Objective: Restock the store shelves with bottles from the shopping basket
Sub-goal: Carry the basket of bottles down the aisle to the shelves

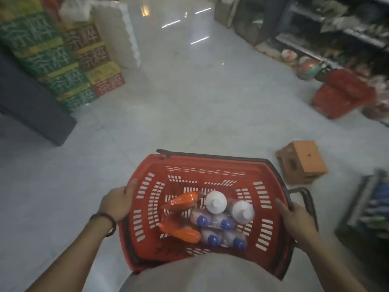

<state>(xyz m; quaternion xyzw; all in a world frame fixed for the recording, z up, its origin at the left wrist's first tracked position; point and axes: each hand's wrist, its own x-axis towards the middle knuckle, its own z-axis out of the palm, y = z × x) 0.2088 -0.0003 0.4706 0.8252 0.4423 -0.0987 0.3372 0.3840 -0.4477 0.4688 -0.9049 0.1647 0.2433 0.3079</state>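
Note:
I carry a red shopping basket (pixel 147 245) in front of my body, above the floor. My left hand (pixel 116 204) grips its left rim. My right hand (pixel 294 219) grips the right rim beside the dark folded handle (pixel 305 199). Inside the basket lie two orange bottles (pixel 181 202), two white bottles (pixel 215 202) and several clear bottles with blue caps (pixel 210 221). Store shelves (pixel 336 28) run along the far right, blurred by motion.
Stacked green, yellow and red boxes (pixel 63 66) stand at the left beside a dark counter (pixel 31 110). A second red basket (pixel 341 93) and an orange box (pixel 301 163) sit on the floor at the right. A low rack with blue items (pixel 370 207) is at the right edge.

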